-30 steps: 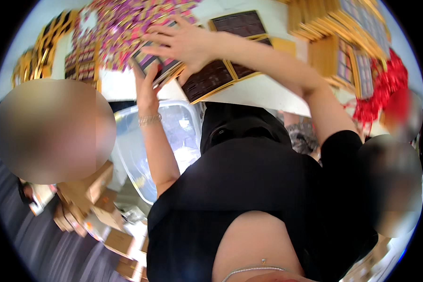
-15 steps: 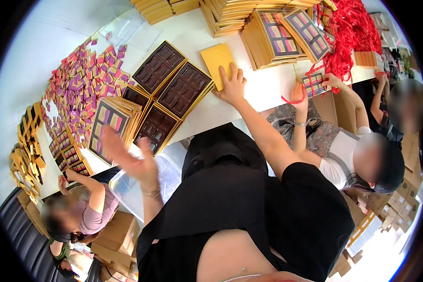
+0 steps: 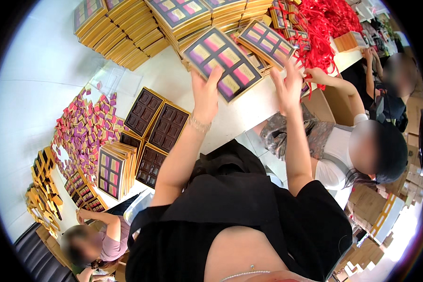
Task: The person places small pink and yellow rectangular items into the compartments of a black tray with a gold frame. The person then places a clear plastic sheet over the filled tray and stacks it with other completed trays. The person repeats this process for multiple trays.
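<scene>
Firmly, the left hand (image 3: 205,97) has hold of a windowed box (image 3: 224,62), gripping it at its lower left edge with the thumb over the printed face and the other fingers mostly hidden. That box is held tilted above the white table (image 3: 221,126), its six panels of purple, pink and gold facing up. Just to its right, the right hand (image 3: 289,89) is raised with the fingers spread and slightly blurred; it appears to grasp nothing, though whether a fingertip touches the loose box (image 3: 266,41) behind it I cannot tell. Past them, tall stacks of gold-sided boxes (image 3: 176,29) line the far side, and a heap of red ribbon (image 3: 317,35) lies to the right, close to a co-worker's hand (image 3: 317,75). Left of the left forearm sit dark brown trays (image 3: 167,126) with moulded compartments, beside a leaning row of windowed boxes (image 3: 111,171). Farther left spreads a pile of small wrapped pieces (image 3: 84,120), near a clear plastic container (image 3: 115,81), and a second co-worker (image 3: 112,237) sits at the table's near edge.
</scene>
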`<state>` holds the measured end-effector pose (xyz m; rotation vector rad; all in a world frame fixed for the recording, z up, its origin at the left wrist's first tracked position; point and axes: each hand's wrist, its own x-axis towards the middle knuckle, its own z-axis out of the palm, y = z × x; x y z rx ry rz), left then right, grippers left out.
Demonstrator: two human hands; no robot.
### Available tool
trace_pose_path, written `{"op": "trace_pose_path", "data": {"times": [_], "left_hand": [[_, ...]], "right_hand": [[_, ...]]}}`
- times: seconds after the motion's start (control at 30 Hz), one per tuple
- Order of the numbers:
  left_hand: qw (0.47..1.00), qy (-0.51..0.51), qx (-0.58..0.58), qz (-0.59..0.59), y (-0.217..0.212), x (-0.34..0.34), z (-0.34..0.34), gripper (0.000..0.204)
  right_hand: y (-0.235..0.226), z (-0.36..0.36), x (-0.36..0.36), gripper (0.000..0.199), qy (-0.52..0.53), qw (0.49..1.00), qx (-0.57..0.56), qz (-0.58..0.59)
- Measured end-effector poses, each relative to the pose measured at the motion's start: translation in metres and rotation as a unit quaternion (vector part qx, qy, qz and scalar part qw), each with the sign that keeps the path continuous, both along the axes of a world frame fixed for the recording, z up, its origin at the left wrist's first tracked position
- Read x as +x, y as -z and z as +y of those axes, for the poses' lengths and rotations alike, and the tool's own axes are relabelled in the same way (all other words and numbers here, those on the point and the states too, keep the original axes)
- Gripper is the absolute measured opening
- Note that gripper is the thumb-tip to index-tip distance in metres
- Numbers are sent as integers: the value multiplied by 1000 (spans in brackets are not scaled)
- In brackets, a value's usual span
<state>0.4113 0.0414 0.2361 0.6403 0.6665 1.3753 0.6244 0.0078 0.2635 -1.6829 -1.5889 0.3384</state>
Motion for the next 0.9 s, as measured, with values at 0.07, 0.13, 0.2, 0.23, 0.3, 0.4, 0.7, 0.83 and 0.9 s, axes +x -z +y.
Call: {"op": "trace_pose_path", "data": {"times": [0.07, 0.13, 0.2, 0.23, 0.3, 0.4, 0.7, 0.83, 0.9], "left_hand": [[991, -18, 25, 128, 16, 28, 30, 51], [969, -19, 23, 244, 36, 51, 44, 54], [847, -60, 25, 527, 69, 61, 61, 63], [829, -118, 53, 544, 79, 71, 72, 68], [781, -226, 84, 576, 98, 95, 78, 78], [826, -153, -5, 543, 67, 114, 78, 87], [774, -136, 293, 545, 9, -82, -107, 88], [636, -401, 54, 658, -21, -250, -242, 83], [723, -523, -138, 431, -3, -309, -272, 88]], "right_hand": [[10, 50, 48, 60, 82, 919, 85, -377], [37, 74, 86, 59, 75, 945, -19, -319], [59, 87, 87, 59, 132, 958, -88, -237], [66, 86, 67, 61, 221, 943, -119, -219], [65, 93, 41, 63, 267, 931, -156, -193], [88, 110, 74, 67, 220, 928, -106, -282], [11, 42, -91, 48, -83, 989, 127, 0], [18, 2, -259, 55, -413, 837, -151, 326], [24, 3, -342, 63, -462, 725, -341, 381]]}}
